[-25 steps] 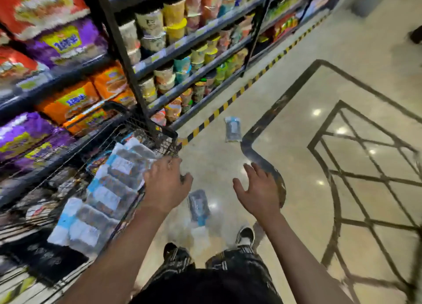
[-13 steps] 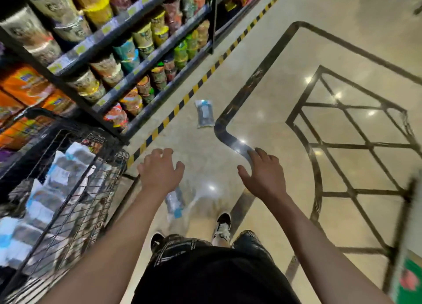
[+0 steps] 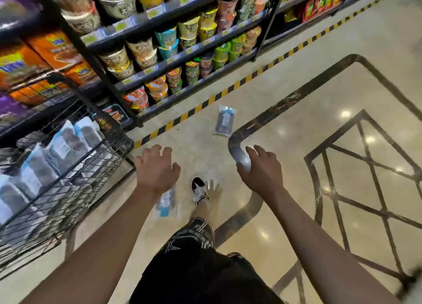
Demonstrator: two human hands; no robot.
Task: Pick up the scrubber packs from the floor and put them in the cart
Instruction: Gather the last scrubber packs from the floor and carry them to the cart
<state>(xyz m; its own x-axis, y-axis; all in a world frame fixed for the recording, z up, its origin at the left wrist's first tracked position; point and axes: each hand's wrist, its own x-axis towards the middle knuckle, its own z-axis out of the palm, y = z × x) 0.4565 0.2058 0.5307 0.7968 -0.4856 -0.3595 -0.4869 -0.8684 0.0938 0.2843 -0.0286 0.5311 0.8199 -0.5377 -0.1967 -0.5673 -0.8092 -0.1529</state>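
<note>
Left hand and right hand empty, fingers loosely spread, now swung off wire cart toward floor. Near scrubber pack under left hand beside shoe; far scrubber pack ahead by striped floor tape. Pickup next; several packs already in cart.

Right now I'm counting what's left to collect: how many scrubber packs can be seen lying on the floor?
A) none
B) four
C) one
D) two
D: one scrubber pack lies by the striped floor tape ahead, and a second pack lies near the shoe, partly hidden under the left hand; the other packs are already in the cart.
</note>
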